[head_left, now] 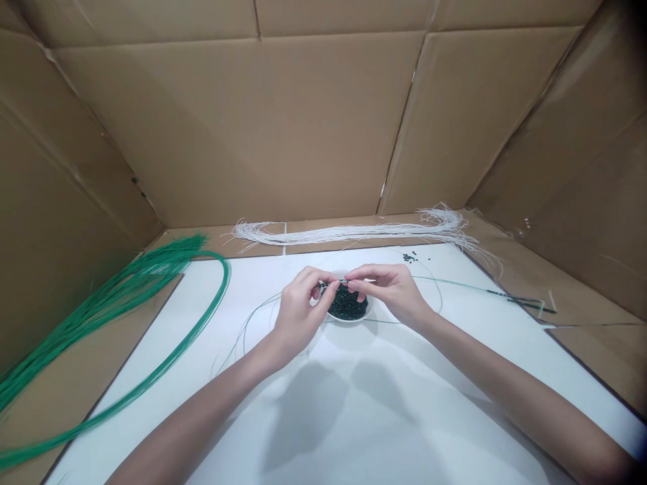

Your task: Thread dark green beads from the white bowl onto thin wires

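My left hand [302, 311] is closed in a pinch above a white bowl [350, 321] filled with small black beads [348, 302]. Thin wire [263, 303] trails from it in loose loops to the left, and dark beads show at its fingertips. Opposite it, my right hand [391, 289] is also pinched, its fingertips almost meeting the left ones. A thin light line spans the small gap between them; whether a bead is in the right fingers is too small to tell. Green wire [449, 281] runs off behind the right hand.
Bundled green strands [166, 357] curve along the left side. A white strand bundle [348, 233] lies at the back. Several loose beads [410, 256] sit at the back right, with black beaded lengths [520, 301] farther right. Cardboard walls [323, 128] surround the white board [202, 397].
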The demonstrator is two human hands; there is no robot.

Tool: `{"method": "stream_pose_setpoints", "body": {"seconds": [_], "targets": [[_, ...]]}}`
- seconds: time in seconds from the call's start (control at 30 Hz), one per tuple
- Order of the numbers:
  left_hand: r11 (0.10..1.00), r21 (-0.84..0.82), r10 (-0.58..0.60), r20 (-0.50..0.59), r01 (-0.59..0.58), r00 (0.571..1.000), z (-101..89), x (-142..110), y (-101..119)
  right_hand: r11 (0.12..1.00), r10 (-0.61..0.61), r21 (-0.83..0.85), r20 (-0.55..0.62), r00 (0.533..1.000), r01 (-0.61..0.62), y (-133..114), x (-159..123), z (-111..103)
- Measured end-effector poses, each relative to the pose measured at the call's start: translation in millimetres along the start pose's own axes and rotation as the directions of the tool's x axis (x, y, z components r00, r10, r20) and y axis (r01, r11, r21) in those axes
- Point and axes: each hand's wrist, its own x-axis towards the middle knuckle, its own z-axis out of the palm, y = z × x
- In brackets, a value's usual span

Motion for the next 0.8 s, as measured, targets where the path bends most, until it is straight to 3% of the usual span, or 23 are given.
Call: {"method": "stream_pose_setpoints", "body": {"seconds": [0.57, 0.7, 0.8], "targets": [[1.0, -0.008, -0.017, 0.026, 0.017, 1.0, 4.4, -2, -1, 0.996, -0.052, -0.079, -0.009, 0.999, 0.051, 8, -2, 1], [0.987, -0.111, -0.11, 0.051, 0.115, 0.993, 7.4, -3, -4, 0.979, -0.071, -0.193, 0.003, 0.997, 0.07, 16, -2, 2], [0.924, -0.282, -0.219, 0.157, 0.257, 0.963, 7.5, 1, -11, 0.964, -0.078, -0.253, 0.02, 0.997, 0.08, 19, -1, 1]]}}
